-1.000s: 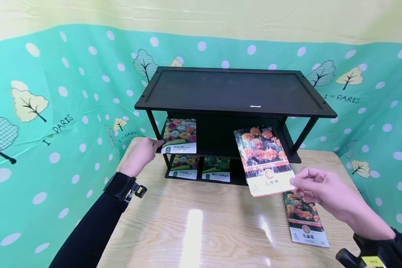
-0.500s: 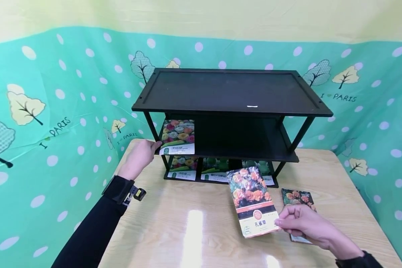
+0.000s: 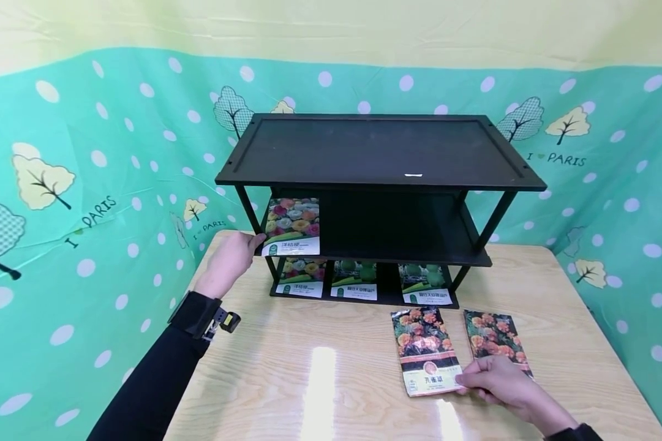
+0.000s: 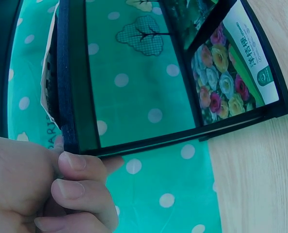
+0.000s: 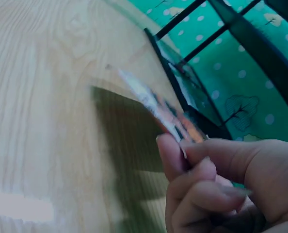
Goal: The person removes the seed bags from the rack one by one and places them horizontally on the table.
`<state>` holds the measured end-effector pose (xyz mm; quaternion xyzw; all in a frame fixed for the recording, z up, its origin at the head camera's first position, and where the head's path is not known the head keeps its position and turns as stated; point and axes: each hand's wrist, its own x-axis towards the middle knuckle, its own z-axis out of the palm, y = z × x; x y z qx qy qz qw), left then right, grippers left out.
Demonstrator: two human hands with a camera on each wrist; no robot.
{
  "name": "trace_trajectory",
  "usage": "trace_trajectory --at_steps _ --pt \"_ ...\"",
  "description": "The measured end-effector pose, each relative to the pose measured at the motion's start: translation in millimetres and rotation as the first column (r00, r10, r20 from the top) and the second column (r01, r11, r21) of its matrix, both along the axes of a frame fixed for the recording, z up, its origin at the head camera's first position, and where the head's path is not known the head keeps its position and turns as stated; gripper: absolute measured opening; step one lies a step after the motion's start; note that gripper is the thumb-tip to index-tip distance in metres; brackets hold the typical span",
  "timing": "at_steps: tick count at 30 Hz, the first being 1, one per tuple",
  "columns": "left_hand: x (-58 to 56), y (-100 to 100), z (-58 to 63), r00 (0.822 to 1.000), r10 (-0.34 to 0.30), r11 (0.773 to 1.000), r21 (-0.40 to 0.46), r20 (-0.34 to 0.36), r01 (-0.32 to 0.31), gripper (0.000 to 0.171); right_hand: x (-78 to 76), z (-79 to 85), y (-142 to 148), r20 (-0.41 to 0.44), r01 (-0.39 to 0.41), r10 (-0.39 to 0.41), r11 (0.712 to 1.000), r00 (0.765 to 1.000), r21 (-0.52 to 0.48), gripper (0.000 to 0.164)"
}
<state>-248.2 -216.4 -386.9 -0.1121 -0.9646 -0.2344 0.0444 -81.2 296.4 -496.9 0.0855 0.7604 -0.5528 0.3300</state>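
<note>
1. A person's right hand (image 3: 493, 383) holds a marigold packet (image 3: 427, 352) in front of a black three-level rack (image 3: 372, 150), over a pale wooden table (image 3: 248, 373).
2. The packet's long axis runs away from the person and leans a little to the left at the far end. Its orange-flower end points toward the rack; its white label end is nearest the person, picture side up.
3. The right thumb and fingers are pinched together on the packet's near right corner, with the other fingers curled in. The right wrist view shows the packet tilted, with a dark shadow on the table beside it; whether any edge touches the wood cannot be told.
4. A second marigold packet (image 3: 496, 334) lies on the table just right of the first, also flower end toward the rack, partly covered by the right hand.
5. The left hand (image 3: 228, 263) grips the front left corner of the rack's middle shelf (image 3: 397, 229), fingers curled and thumb beside a rose-picture packet (image 3: 292, 226).
6. The bottom shelf bears another rose-picture packet (image 3: 302, 275) at left, then two green-picture packets (image 3: 354, 278).
</note>
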Motion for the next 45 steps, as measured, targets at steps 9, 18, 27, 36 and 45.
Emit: trace_trajectory --at_steps 9,18,27,36,45 --pt "0.6 1 1.9 1.0 0.003 1.0 0.007 0.0 -0.003 0.049 1.4 -4.5 6 0.011 0.086 -0.089 0.981 0.996 0.172 0.03" --pt "-0.2 1 0.6 1.0 0.019 1.0 0.016 0.014 -0.02 0.051 1.3 -4.7 13 0.063 0.107 -0.112 0.991 0.992 0.076 0.037" --pt "0.0 2 2.7 0.999 0.029 0.999 0.02 0.025 -0.03 0.053 2.4 -3.1 15 0.077 0.091 -0.098 0.992 0.992 0.09 0.039" --pt "1.4 2 3.9 1.0 0.017 0.999 -0.03 0.0 -0.017 0.048 7.0 14.7 -11 -0.064 0.064 -0.039 0.888 0.997 0.456 0.029" --pt "2.0 2 2.4 0.999 0.028 1.0 -0.015 0.02 -0.027 0.052 2.7 28.8 -24 -0.144 0.018 0.081 0.816 0.986 0.578 0.024"
